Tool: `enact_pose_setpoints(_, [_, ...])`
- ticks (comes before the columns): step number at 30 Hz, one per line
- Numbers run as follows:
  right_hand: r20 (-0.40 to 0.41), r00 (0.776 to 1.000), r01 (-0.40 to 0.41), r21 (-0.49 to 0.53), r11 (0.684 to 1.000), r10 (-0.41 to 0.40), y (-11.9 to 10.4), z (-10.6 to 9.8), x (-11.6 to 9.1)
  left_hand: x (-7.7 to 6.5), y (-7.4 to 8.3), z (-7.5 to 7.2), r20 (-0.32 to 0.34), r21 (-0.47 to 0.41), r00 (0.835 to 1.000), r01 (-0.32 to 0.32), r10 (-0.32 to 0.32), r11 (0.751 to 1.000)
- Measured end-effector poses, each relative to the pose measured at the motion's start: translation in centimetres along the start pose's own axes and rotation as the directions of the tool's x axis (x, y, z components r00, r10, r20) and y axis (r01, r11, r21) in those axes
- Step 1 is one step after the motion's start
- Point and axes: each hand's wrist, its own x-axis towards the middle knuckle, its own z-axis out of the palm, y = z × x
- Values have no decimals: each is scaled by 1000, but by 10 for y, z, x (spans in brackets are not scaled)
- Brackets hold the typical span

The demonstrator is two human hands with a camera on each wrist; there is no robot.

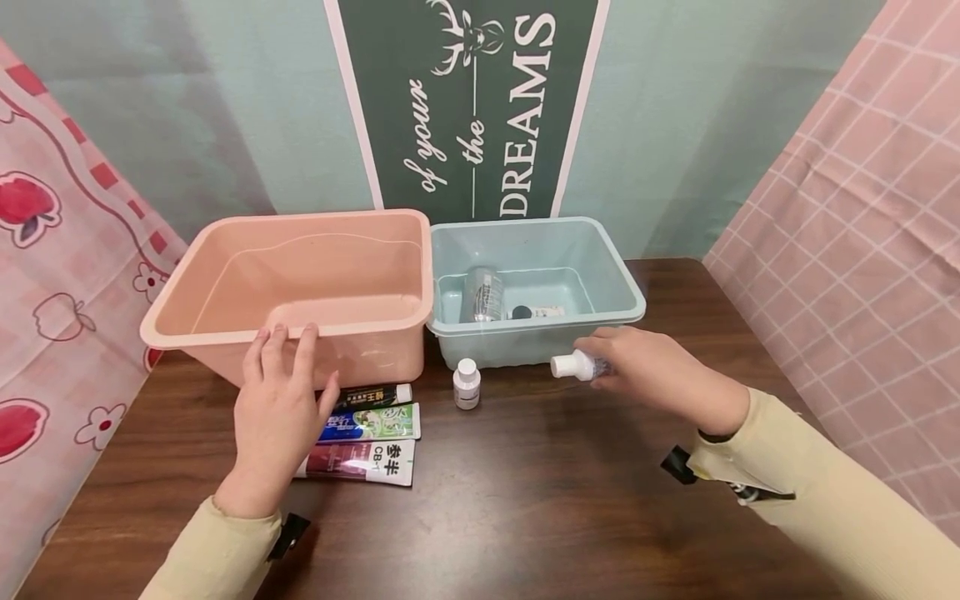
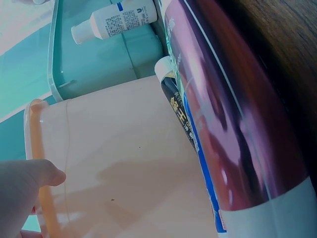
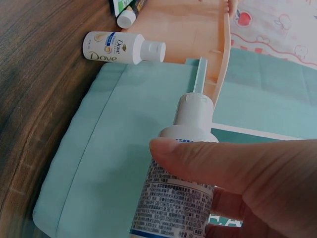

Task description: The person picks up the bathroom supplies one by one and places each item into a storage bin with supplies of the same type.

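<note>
A white plastic bottle with a white cap (image 1: 576, 365) is held tipped on its side in front of a pale blue plastic bin (image 1: 517, 346), gripped between the thumb and curled fingers of the right hand (image 1: 648, 358); whether the table is touched by it cannot be told. By the left hand (image 1: 277, 417) nothing is grasped: its fingers are laid, relaxed, on the front rim of a peach-pink plastic bin (image 1: 375, 358). The step in hand is judged to be the sorting of toiletries, with the bottle being carried to the blue bin; for the next move, it would need to be raised over the front rim and let go inside. Two bins are counted side by side, though a second blue one may be nested underneath. Three toothpaste tubes are laid before the peach bin: one black with a white cap (image 1: 375, 396), one blue and green (image 1: 371, 423), one maroon and white (image 1: 360, 462). One small white bottle (image 1: 467, 387) is stood upright on the brown wooden table (image 1: 510, 508). Two containers are held in the blue bin: one clear bottle (image 1: 486, 293) and one dark-capped item (image 1: 546, 312).
</note>
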Motion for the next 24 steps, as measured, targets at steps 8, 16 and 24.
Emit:
enact_pose_setpoints(8, [-14, 1000, -3, -6, 1000, 3, 0, -4, 0, 1, -1, -1, 19, 7, 1000, -6, 6, 1000])
enact_pose_setpoints(16, [-26, 1000, 9, -1, 1000, -9, 1, -5, 1, -1, -1, 0, 14, 8, 1000, -10, 10, 1000])
enact_pose_setpoints(24, [-21, 1000, 1, -9, 1000, -1, 0, -6, 4, 0, -2, -1, 13, 11, 1000, -9, 9, 1000])
